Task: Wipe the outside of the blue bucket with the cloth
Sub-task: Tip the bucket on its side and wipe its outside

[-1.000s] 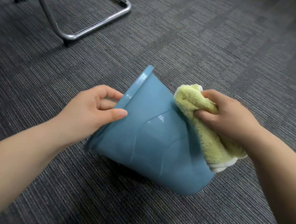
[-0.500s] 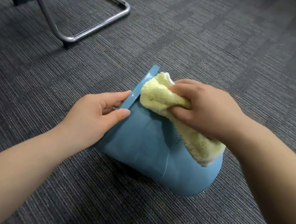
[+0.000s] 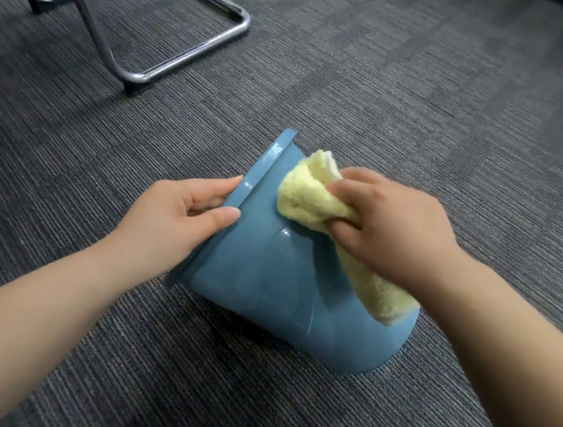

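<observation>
The blue bucket (image 3: pixel 266 280) lies on its side on the carpet, its mouth turned to the left and its base to the lower right. My left hand (image 3: pixel 176 217) grips the rim, thumb on the outside wall and fingers curled over the edge. My right hand (image 3: pixel 388 230) holds a bunched yellow cloth (image 3: pixel 309 198) and presses it against the bucket's upper outside wall, just right of the rim. The cloth's tail (image 3: pixel 379 295) hangs down under my wrist toward the base. The bucket's inside is hidden.
A chrome tubular chair base (image 3: pixel 170 68) stands on the dark grey striped carpet (image 3: pixel 422 89) at the upper left, well away from the bucket. Carpet surrounds the bucket on all sides.
My right hand swept the cloth from the bucket's base end up toward the rim, then drew back slightly. My left hand kept its grip on the rim.
</observation>
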`<state>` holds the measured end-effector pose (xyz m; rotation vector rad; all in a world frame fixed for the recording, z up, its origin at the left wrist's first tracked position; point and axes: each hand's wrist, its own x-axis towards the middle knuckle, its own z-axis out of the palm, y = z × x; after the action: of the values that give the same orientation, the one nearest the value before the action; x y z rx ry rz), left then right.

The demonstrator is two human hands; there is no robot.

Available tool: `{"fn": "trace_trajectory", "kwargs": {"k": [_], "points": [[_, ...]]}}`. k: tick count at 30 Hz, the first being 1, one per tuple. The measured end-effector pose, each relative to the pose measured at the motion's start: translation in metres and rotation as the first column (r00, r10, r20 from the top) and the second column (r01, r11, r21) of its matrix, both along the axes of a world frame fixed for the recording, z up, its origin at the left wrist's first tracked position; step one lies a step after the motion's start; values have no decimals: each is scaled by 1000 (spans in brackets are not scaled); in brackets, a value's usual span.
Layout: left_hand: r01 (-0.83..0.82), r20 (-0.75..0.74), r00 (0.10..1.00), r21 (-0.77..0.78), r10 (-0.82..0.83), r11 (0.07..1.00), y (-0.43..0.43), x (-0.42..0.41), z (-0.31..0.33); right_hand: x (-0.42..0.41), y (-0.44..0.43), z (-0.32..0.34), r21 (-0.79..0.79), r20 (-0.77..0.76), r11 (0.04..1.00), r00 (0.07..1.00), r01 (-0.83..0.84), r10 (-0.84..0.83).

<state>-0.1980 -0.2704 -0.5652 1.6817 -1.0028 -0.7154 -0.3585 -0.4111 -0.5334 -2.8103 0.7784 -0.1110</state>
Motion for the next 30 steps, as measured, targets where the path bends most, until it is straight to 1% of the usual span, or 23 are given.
{"fn": "trace_trajectory", "kwargs": {"k": [3,5,7,9,11,12,14,17,18,19,21,23,25,27,30], "points": [[-9,-4,1000,1,9,1000,-1,0,0,2,26,-1,15,11,986,986,-167,167],[-10,-3,1000,12,10,1000,-1,0,0,5,27,1,29,2,980,980,-197,197],[-12,-14,1000,14,12,1000,0,1,1,7,15,-2,37,10,992,993,-119,119],[-10,-33,999,13,10,1000,1,-1,2,6,-3,-5,49,-12,998,1000,25,-25],[-10,-35,999,16,10,1000,3,-4,2,2,-15,-8,91,-20,984,988,153,-152],[-10,-35,999,14,10,1000,3,-5,3,1,-16,-8,101,-17,978,984,180,-180],[-20,-37,999,9,20,1000,1,-7,2,-1,-11,-5,94,1,985,990,142,-143],[-34,-16,999,15,34,999,0,-8,3,-1,11,1,92,58,994,996,-67,62],[-32,-9,999,21,33,999,-1,-7,3,-1,17,1,89,54,988,991,-130,126],[-31,-6,999,25,31,999,-1,-7,3,-2,20,1,89,41,983,987,-158,155],[-33,-9,999,22,33,999,0,-5,3,-4,14,-3,100,19,990,995,-101,99],[-41,-21,999,18,41,999,2,-3,2,-9,0,-8,93,-35,995,999,32,-29],[-53,-21,998,20,53,998,4,-2,1,-14,-8,-13,74,-65,991,992,110,-105],[-66,-15,998,35,67,997,6,1,-2,-16,-4,-14,63,-62,994,995,85,-81],[-76,-37,996,48,78,996,6,5,-5,-15,12,-16,78,-38,996,998,-49,52]]}}
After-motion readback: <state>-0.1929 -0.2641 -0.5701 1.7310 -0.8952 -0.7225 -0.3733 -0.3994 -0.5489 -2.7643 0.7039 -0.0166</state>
